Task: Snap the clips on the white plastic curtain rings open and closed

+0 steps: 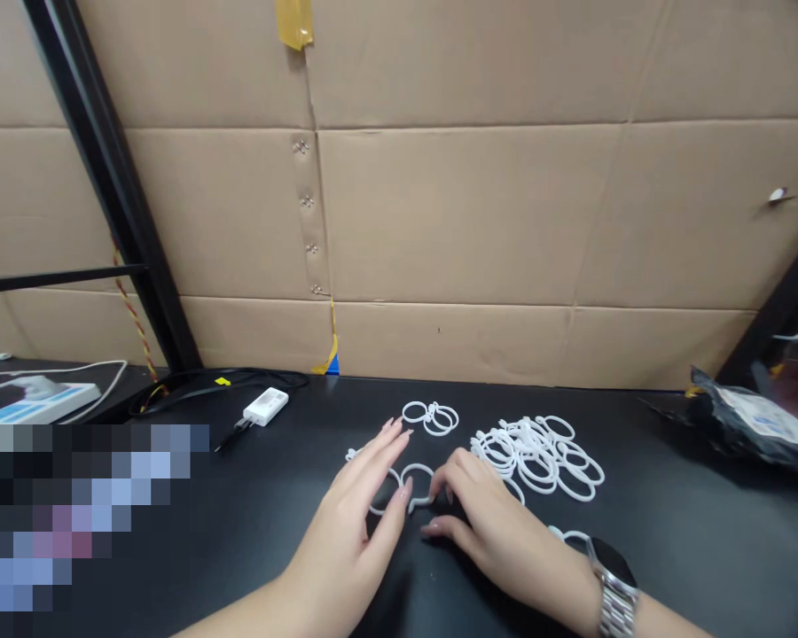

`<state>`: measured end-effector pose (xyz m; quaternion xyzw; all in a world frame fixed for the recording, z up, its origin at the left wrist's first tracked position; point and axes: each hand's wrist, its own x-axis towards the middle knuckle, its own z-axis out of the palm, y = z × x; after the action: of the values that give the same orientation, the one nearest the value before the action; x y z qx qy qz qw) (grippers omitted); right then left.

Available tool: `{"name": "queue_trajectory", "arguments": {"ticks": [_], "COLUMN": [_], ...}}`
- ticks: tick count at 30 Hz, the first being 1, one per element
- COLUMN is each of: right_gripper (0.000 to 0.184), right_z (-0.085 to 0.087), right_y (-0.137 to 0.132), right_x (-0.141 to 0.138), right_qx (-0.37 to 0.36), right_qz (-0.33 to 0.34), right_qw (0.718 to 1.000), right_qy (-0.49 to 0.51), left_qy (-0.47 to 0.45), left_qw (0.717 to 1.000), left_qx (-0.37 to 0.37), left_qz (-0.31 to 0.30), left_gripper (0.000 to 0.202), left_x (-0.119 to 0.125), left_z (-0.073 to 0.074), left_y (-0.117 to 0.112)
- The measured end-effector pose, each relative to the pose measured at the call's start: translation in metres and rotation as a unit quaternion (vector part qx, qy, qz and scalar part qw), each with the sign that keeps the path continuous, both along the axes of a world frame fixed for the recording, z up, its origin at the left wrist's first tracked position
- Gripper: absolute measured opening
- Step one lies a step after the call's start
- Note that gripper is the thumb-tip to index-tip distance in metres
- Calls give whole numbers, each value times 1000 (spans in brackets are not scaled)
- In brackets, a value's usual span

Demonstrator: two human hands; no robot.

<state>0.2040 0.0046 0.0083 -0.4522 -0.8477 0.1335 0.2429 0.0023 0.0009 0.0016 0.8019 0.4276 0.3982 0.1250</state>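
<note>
An open white ring (418, 467), possibly plastic, lies on the black tabletop between my hands, its gap facing me. My left hand (365, 509) reaches flat over the table with its fingers stretched out, the thumb tip at the ring's left side. Under those fingers another white ring (377, 511) shows only in part. From the right, my right hand (482, 518) bends its index finger down to the first ring's right edge, while its thumb stays apart from it. A pile of similar white rings (538, 461) lies just beyond my right hand.
A few white rings (432, 416) lie further back. At the left are a white plug-in adapter (266, 407), black cables (239, 379) and a power strip (46, 403). A black plastic bag (751, 425) sits at the right. A cardboard wall (452, 221) closes off the back.
</note>
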Motion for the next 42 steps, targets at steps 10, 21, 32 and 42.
{"name": "queue_trajectory", "arguments": {"ticks": [10,21,32,42], "right_gripper": [9,12,31,35], "right_z": [0,9,16,8], "right_y": [9,0,-15,-23], "right_x": [2,5,-1,-11], "right_qx": [-8,-50,-330,-345], "right_qz": [2,13,62,135], "right_qw": [1000,993,836,861], "right_qy": [-2,107,435,348], "left_qy": [-2,-9,12,29], "left_qw": [1000,999,992,982], "left_qx": [16,-44,-49,162], "left_qz": [-15,-14,-113,-98], "left_gripper": [42,41,44,30], "left_x": [1,1,4,1], "left_z": [-1,9,8,7], "left_y": [1,-1,-7,-4]}}
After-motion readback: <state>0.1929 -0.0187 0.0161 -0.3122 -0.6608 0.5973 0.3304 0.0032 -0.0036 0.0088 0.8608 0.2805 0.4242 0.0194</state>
